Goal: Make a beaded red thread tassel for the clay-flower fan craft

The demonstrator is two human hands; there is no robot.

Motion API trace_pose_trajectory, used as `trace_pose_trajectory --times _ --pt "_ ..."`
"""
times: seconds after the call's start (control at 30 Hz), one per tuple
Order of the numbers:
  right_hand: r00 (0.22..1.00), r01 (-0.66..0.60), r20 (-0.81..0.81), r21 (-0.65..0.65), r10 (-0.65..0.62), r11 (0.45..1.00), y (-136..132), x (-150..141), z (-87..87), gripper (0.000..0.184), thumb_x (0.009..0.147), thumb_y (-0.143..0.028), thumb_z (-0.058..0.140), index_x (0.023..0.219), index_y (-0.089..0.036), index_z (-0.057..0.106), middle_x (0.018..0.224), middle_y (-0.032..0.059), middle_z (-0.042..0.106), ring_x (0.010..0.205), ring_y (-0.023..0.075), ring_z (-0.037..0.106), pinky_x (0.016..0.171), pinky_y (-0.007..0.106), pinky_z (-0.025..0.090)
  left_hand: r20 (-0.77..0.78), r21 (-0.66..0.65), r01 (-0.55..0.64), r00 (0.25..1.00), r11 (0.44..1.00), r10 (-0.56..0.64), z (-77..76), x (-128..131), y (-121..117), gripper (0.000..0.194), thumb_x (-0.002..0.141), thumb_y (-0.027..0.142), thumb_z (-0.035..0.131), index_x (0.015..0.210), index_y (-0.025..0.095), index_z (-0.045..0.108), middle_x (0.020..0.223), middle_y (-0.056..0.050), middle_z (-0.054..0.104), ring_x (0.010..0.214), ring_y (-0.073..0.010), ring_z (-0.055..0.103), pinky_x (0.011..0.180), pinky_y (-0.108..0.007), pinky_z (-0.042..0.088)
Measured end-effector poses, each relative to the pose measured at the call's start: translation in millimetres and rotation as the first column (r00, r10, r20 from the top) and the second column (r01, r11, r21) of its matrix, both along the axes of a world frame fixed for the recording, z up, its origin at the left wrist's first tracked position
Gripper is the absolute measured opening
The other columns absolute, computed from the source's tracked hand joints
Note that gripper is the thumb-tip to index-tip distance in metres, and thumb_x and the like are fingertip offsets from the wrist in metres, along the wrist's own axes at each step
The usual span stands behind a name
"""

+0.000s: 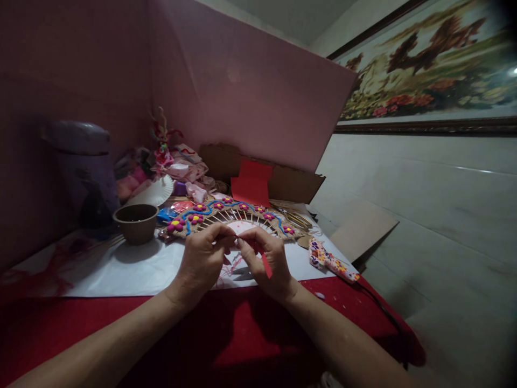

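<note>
My left hand (pixel 202 256) and my right hand (pixel 269 258) meet above the front of the table, fingertips pinched together. Between them is a narrow red paper strip (pixel 265 265), whose free end hangs down across my right palm. Its other end is hidden in the fingertips of both hands. Just behind them lies a fan-shaped craft piece (pixel 210 207) with a burlap border, pink flowers with yellow centres, a blue wavy line and thin wooden sticks. Pink thread (pixel 229 269) lies on the white sheet below my hands, beside a dark, pointed shape I cannot make out.
A brown bowl (pixel 136 229) stands at left, with a purple lidded container (pixel 83 172) behind it. A flower-patterned glue gun (pixel 331 261) lies at right, its cord running off the edge. Scissors (pixel 297 218), red paper (pixel 251 184) and cardboard (pixel 291 186) are at the back.
</note>
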State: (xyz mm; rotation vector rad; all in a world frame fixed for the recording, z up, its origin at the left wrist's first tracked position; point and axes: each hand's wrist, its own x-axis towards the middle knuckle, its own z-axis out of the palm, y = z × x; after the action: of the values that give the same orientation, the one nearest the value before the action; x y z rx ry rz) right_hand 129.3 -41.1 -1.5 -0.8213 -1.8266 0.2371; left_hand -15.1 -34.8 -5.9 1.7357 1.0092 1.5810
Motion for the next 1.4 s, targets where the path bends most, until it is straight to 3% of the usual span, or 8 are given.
trace_pose_trajectory --times 0.27,0.47,0.63,0.97,1.13,1.4 --pt "1.0 0.014 0.002 0.023 -0.014 1.0 0.4 -0.5 0.1 0.008 0.083 -0.018 0.054 0.08 -0.017 0.062 0.071 0.0013 0.062 0.06 0.0122 0.053 0.057 0.024 0.043 -0.011 0.019 0.018 1.0 1.0 -0.018 -1.1 -0.1 -0.5 0.009 0.076 0.016 0.055 0.076 0.015 0.063 0.062 0.001 0.061 0.052 -0.0118 0.057 0.041 -0.021 0.05" --pt "0.997 0.077 -0.011 0.022 -0.077 0.997 1.4 -0.1 -1.1 0.008 0.082 -0.019 0.054 0.077 -0.017 0.06 0.069 0.0009 0.06 0.061 0.0129 0.053 0.058 0.024 0.043 -0.142 0.179 -0.045 0.987 0.983 0.071 -1.4 1.4 -0.9 0.008 0.08 0.015 0.055 0.078 0.015 0.063 0.069 -0.001 0.064 0.058 -0.0117 0.06 0.05 -0.022 0.051" --pt "0.996 0.085 0.001 0.035 -0.085 0.996 -0.4 0.4 -1.4 0.007 0.081 -0.017 0.054 0.077 -0.017 0.06 0.067 0.0008 0.059 0.06 0.0135 0.053 0.059 0.025 0.044 -0.249 0.353 -0.115 0.945 0.928 0.212 -1.5 1.4 -2.3 0.007 0.081 0.013 0.055 0.079 0.014 0.062 0.071 -0.002 0.065 0.059 -0.0121 0.061 0.052 -0.022 0.048" --pt "0.999 0.031 0.03 0.141 -0.035 0.989 1.1 -0.8 -7.3 0.015 0.079 -0.012 0.053 0.088 -0.016 0.064 0.078 0.0044 0.067 0.07 0.0158 0.061 0.067 0.028 0.049 -0.257 0.587 -0.195 0.875 0.786 0.41 -3.9 1.8 -2.6 0.009 0.079 0.009 0.056 0.074 0.015 0.061 0.068 -0.003 0.067 0.059 -0.0136 0.062 0.054 -0.023 0.047" --pt "0.999 0.052 0.009 0.122 -0.053 0.991 0.9 -1.8 -6.3 0.014 0.08 -0.013 0.052 0.087 -0.016 0.064 0.079 0.0049 0.067 0.072 0.0168 0.062 0.068 0.029 0.049 -0.274 0.613 -0.154 0.879 0.775 0.391 -3.3 3.8 -4.9 0.011 0.081 0.009 0.053 0.08 0.015 0.062 0.074 -0.004 0.069 0.065 -0.0147 0.065 0.059 -0.025 0.05" --pt "0.99 0.135 0.031 0.117 -0.14 0.984 1.2 1.3 -5.3 0.009 0.083 -0.018 0.053 0.085 -0.018 0.062 0.077 0.0037 0.065 0.069 0.0163 0.059 0.066 0.029 0.048 -0.303 0.557 -0.102 0.899 0.825 0.315 -5.7 3.1 -7.8 0.021 0.08 0.012 0.052 0.098 0.015 0.064 0.09 -0.009 0.071 0.08 -0.0188 0.067 0.069 -0.031 0.054"
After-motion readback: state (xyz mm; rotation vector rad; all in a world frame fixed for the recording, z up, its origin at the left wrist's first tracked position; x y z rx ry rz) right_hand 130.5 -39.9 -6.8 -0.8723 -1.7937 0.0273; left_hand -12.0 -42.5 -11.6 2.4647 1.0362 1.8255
